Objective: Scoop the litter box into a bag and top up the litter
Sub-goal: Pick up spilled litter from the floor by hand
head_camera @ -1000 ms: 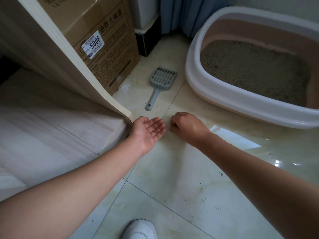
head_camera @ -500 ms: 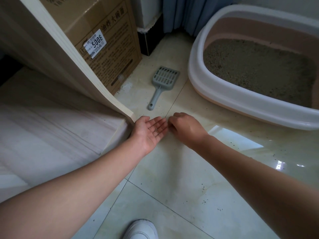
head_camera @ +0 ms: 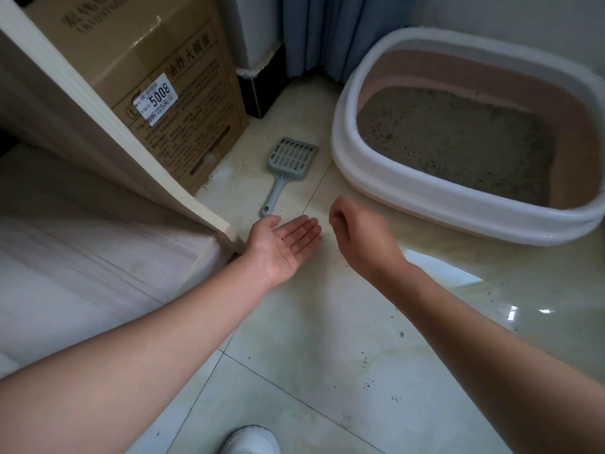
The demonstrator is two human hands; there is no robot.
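Left hand (head_camera: 281, 245): palm up, fingers straight, grains (head_camera: 283, 238) on it;
Right hand (head_camera: 360, 235): fingers curled; pinch unclear;
Scoop (head_camera: 289, 163): beside litter box (head_camera: 393, 180)

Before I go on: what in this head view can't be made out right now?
Head view:
Right hand: whether its curled fingers pinch anything; its own back hides the fingertips.
Left hand: dark specks on the palm, too small to identify.
Litter box: right end cut off by the frame edge; whether the litter holds clumps, too fine to tell.
Cardboard box: left part hidden behind the pale board.
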